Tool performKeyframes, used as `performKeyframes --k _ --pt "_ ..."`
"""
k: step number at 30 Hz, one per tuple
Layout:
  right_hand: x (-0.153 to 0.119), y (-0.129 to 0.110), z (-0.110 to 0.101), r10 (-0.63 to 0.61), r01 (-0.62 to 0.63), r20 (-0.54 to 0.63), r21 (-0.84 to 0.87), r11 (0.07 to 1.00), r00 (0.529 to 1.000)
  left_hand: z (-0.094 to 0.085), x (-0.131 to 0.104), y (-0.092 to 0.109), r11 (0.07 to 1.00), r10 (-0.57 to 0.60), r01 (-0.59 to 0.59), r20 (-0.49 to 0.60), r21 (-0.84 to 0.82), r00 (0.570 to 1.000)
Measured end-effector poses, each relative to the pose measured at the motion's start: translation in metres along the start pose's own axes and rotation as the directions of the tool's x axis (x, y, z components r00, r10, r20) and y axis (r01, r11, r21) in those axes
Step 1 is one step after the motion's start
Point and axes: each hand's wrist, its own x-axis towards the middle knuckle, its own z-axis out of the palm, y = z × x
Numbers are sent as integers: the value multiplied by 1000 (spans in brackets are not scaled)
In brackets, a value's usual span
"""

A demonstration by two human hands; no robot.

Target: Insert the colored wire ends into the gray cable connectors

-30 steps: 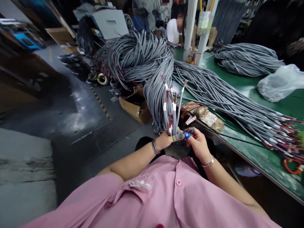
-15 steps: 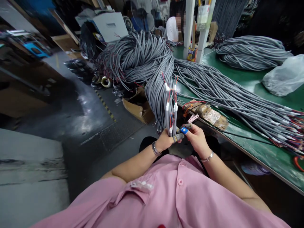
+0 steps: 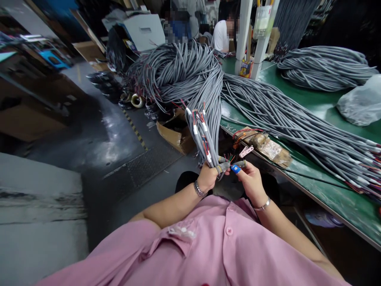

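Note:
My left hand (image 3: pixel 210 174) is closed around several grey cables (image 3: pixel 202 139), whose white-banded ends and thin coloured wires point up and away from me. Grey finger covers sit on its thumb and finger. Just right of it, my right hand (image 3: pixel 251 178) pinches at a small fan of coloured wires (image 3: pixel 229 158) beside the left fingertips. It wears a blue cover on the thumb and a grey one on a finger. What exactly lies between the right fingertips is too small to make out. Behind the held ends, a large coil of grey cables (image 3: pixel 181 67) drapes over the table corner.
More grey cables (image 3: pixel 285 115) stretch along the green table (image 3: pixel 324 198) to the right. A taped wooden block (image 3: pixel 269 149) and a pink clip (image 3: pixel 246 151) lie at its edge. An open cardboard box (image 3: pixel 172 137) is on the floor. A person (image 3: pixel 222 35) sits beyond the table.
The held cable ends have tilted to the left, and a fan of coloured wires now shows between my hands. The view has shifted slightly.

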Motion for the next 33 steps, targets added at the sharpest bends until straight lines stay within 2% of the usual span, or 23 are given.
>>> performKeyframes --k 5,18,21,25,30,33 --pt "4 4 -3 -7 7 1 -26 1000 1000 -2 1 2 999 -41 41 -14 8 999" --pt "8 -8 4 32 -33 40 19 999 999 3 2 0 995 -72 69 37 73 997" --pt "8 -5 4 41 -44 45 55 998 998 4 1 0 994 -68 63 55 88 996" --pt "8 5 3 60 -59 -9 104 993 998 4 1 0 994 -61 56 51 91 997" --pt "5 18 6 128 -116 -28 267 957 991 3 1 -1 998 -56 56 15 25 998" --pt "2 17 8 119 -102 -50 269 958 992 2 2 -1 999 -53 53 9 14 999"
